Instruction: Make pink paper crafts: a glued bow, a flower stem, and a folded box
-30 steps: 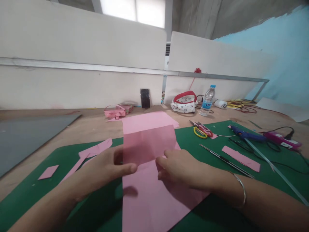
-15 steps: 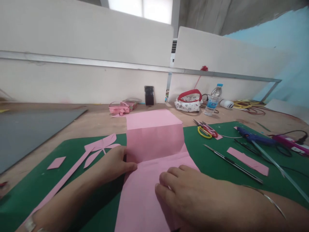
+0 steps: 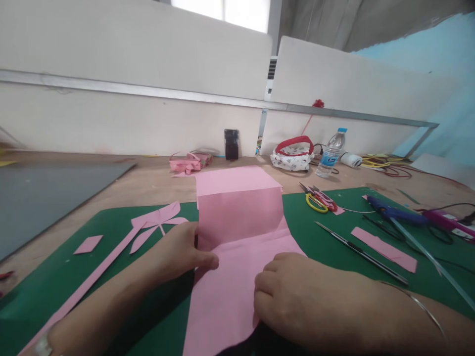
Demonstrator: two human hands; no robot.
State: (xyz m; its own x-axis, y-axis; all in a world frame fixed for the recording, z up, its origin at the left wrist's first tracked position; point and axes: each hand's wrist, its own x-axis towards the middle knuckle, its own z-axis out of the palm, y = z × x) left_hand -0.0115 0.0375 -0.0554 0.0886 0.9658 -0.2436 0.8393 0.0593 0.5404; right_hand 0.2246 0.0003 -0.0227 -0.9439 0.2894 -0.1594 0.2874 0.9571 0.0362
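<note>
A long sheet of pink paper point(image 3: 230, 277) with creases across it lies in front of me, its far part bent up and folded back. My left hand point(image 3: 189, 247) grips the sheet's left edge at a crease, thumb on top and the other fingers behind it. Lower down on the right side, my right hand point(image 3: 293, 291) has its fingers curled in at the paper; the fingertips are hidden. The near edge of the sheet is raised there, with a dark area beneath. Left of the sheet lie pink paper leaf shapes on a long strip point(image 3: 111, 254).
A green mat point(image 3: 156, 296) covers the near table. Scissors point(image 3: 316, 201), a pen point(image 3: 359, 252), a pink strip point(image 3: 384, 248) and a blue glue gun point(image 3: 393, 211) lie on the right. Behind stand a phone point(image 3: 231, 144), a pouch point(image 3: 292, 158) and a water bottle point(image 3: 331, 154).
My right hand has moved slightly right and its fingers have curled in more. The near end of the sheet has lifted and drawn up. My left hand keeps its hold on the edge.
</note>
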